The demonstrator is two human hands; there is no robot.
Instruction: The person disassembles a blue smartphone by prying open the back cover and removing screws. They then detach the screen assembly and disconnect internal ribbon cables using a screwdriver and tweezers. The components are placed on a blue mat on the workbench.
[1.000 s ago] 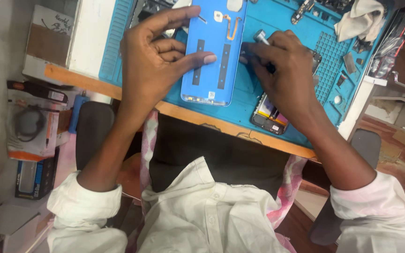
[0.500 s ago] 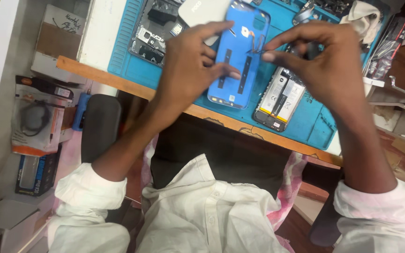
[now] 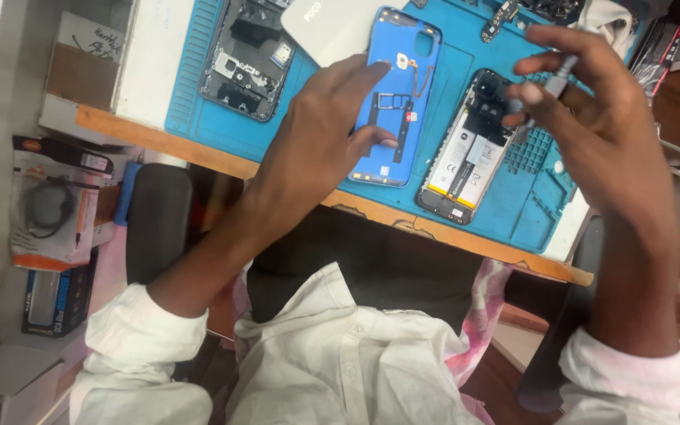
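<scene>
The blue phone back cover (image 3: 397, 94) lies inner side up on the blue work mat (image 3: 198, 79), near the front edge of the wooden table (image 3: 159, 142). The left hand (image 3: 316, 134) rests on the cover with fingers spread and released, fingertips touching its inner surface. Just beside the cover lies an opened phone (image 3: 466, 153) (its battery shows). Above this phone the right hand (image 3: 592, 118) pinches a small grey tool (image 3: 560, 72) between thumb and fingers. Another opened phone frame (image 3: 247, 57) lies at the left on the mat.
</scene>
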